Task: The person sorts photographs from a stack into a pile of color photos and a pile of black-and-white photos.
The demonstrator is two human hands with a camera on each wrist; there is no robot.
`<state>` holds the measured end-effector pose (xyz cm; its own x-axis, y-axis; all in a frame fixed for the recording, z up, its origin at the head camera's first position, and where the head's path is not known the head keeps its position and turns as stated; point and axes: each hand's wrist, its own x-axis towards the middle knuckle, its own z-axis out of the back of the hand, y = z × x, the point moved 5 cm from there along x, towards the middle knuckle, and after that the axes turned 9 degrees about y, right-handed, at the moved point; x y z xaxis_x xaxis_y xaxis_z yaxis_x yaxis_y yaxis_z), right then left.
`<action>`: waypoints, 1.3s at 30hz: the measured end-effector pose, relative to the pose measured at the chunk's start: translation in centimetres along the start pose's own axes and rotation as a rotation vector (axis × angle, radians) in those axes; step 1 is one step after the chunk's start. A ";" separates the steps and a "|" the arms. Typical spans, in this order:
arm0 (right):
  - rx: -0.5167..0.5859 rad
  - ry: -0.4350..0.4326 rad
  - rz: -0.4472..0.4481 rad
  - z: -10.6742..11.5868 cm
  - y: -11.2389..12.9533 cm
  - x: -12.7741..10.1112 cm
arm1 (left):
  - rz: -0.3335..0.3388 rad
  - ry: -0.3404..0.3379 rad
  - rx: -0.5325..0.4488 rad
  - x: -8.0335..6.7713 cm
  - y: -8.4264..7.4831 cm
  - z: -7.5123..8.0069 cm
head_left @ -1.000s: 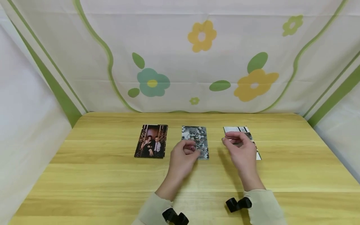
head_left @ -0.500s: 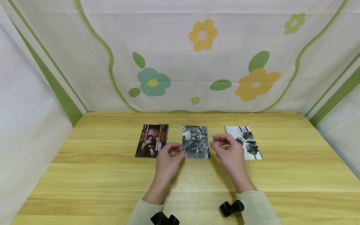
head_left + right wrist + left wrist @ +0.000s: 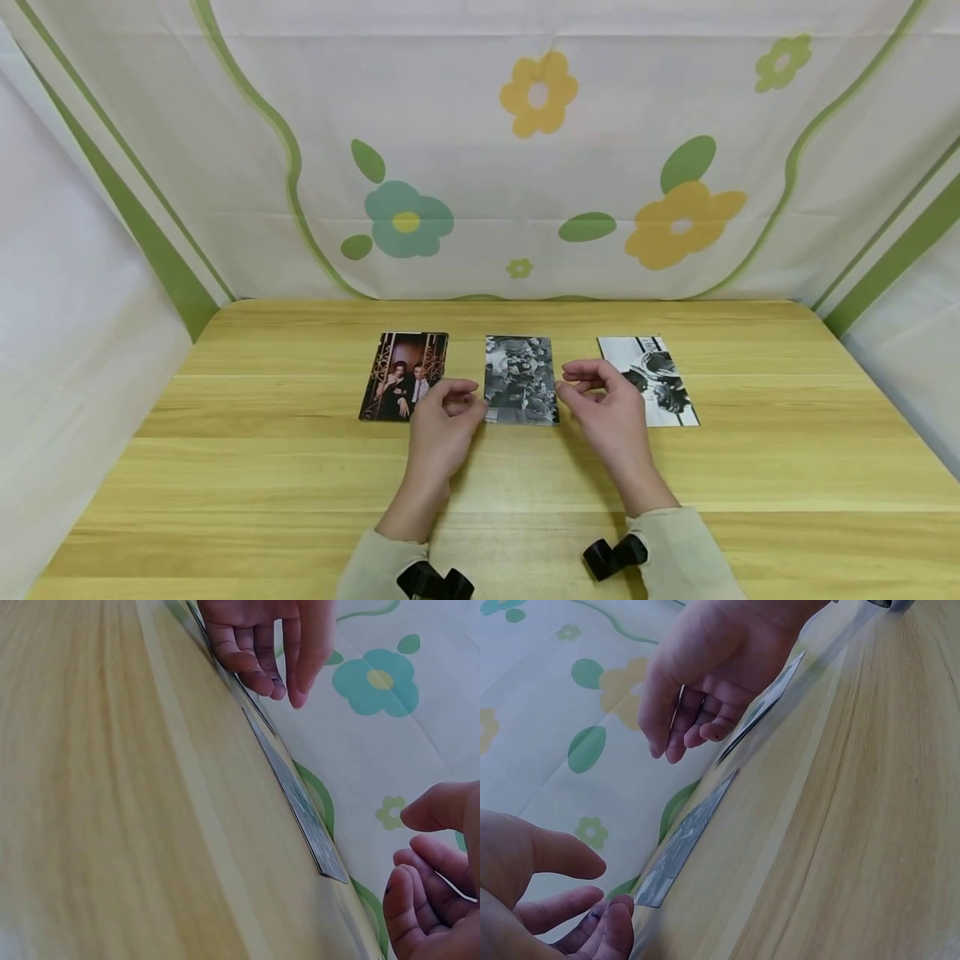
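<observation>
Three picture cards lie in a row on the wooden table. Between my hands is the middle one, a black-and-white crowd picture (image 3: 521,375). My left hand (image 3: 442,429) hovers at its left edge, with thumb and fingers loosely bent and nothing held. At its right edge my right hand (image 3: 611,429) is in a like pose, also holding nothing. Whether the fingertips touch the card is hard to tell. The left card, a colour picture of two people (image 3: 401,375), is partly covered by my left hand. My right hand overlaps the lower left of the right card, a black-and-white picture (image 3: 663,379).
The light wood table (image 3: 247,483) runs up to a white cloth backdrop (image 3: 465,108) printed with flowers and green lines. White cloth also hangs at both sides. Black wrist devices (image 3: 435,582) are worn over the pale sleeves.
Both hands have moved left. The left went from over the middle card to its left edge, the right from over the right card to the middle card's right edge. The cards stay in place.
</observation>
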<state>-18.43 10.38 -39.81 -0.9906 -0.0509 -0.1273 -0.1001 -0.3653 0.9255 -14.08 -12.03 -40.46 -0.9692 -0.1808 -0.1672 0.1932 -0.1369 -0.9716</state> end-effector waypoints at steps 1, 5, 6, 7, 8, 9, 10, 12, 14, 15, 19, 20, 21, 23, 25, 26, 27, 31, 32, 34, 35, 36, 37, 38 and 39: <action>-0.002 0.002 -0.001 0.0 0.0 0.0 | -0.002 -0.002 0.004 0.0 0.0 0.0; -0.019 0.010 -0.003 -0.2 -0.3 0.2 | -0.008 -0.009 0.021 0.1 0.1 0.0; -0.023 0.014 -0.005 -0.2 -0.4 0.2 | -0.012 -0.011 0.029 0.1 0.1 0.0; -0.026 0.017 -0.007 -0.3 -0.4 0.3 | -0.017 -0.014 0.038 0.1 0.1 -0.1; -0.030 0.019 -0.007 -0.4 -0.5 0.3 | -0.020 -0.016 0.045 0.1 0.1 -0.1; -0.034 0.022 -0.007 -0.4 -0.6 0.3 | -0.023 -0.017 0.057 0.1 0.2 -0.2; -0.038 0.022 -0.008 -0.4 -0.6 0.3 | -0.026 -0.018 0.068 0.1 0.2 -0.2; -0.045 0.025 -0.008 -0.5 -0.7 0.3 | -0.032 -0.016 0.099 0.2 0.3 -0.3; -0.060 0.030 -0.012 -0.5 -0.7 0.4 | -0.036 -0.010 0.136 0.2 0.3 -0.5; -0.070 0.033 -0.015 -0.5 -0.8 0.4 | -0.040 -0.007 0.158 0.2 0.4 -0.5; -0.102 0.056 -0.030 -0.6 -1.0 0.4 | -0.056 0.000 0.225 0.2 0.3 -0.8; -0.109 0.060 -0.031 -0.6 -1.0 0.4 | -0.055 0.001 0.235 0.2 0.3 -0.9; -0.114 0.062 -0.030 -0.6 -1.0 0.4 | -0.058 0.001 0.244 0.2 0.3 -1.0; -0.123 0.064 -0.030 -0.7 -1.1 0.4 | -0.063 -0.003 0.265 0.1 0.4 -1.2; -0.139 0.064 -0.025 -0.7 -1.2 0.5 | -0.075 -0.008 0.282 0.1 0.4 -1.3; -0.149 0.064 -0.023 -0.8 -1.2 0.5 | -0.082 -0.012 0.289 0.1 0.4 -1.4; -0.157 0.064 -0.022 -0.8 -1.2 0.5 | -0.093 -0.016 0.295 0.1 0.4 -1.4; -0.186 0.062 -0.010 -1.0 -1.2 0.6 | -0.115 -0.026 0.305 0.2 0.5 -1.5; -0.192 0.060 -0.008 -1.1 -1.2 0.6 | -0.116 -0.026 0.307 0.2 0.6 -1.6; -0.202 0.057 -0.003 -1.1 -1.2 0.6 | -0.114 -0.025 0.313 0.2 0.6 -1.6; -0.206 0.056 0.001 -1.1 -1.2 0.6 | -0.110 -0.024 0.317 0.2 0.6 -1.7; -0.211 0.056 0.006 -1.2 -1.1 0.6 | -0.106 -0.022 0.318 0.2 0.6 -1.7; -0.216 0.056 0.006 -1.2 -1.2 0.6 | -0.105 -0.022 0.321 0.2 0.6 -1.7; -0.219 0.054 0.012 -1.2 -1.1 0.6 | -0.102 -0.021 0.325 0.2 0.6 -1.7; -0.222 0.055 0.016 -1.3 -1.1 0.6 | -0.101 -0.020 0.330 0.2 0.6 -1.8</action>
<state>-18.75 9.56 -41.36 -0.9846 -0.1068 -0.1383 -0.0554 -0.5597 0.8268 -14.41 -10.42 -41.37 -0.9833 -0.1690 -0.0669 0.1390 -0.4622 -0.8758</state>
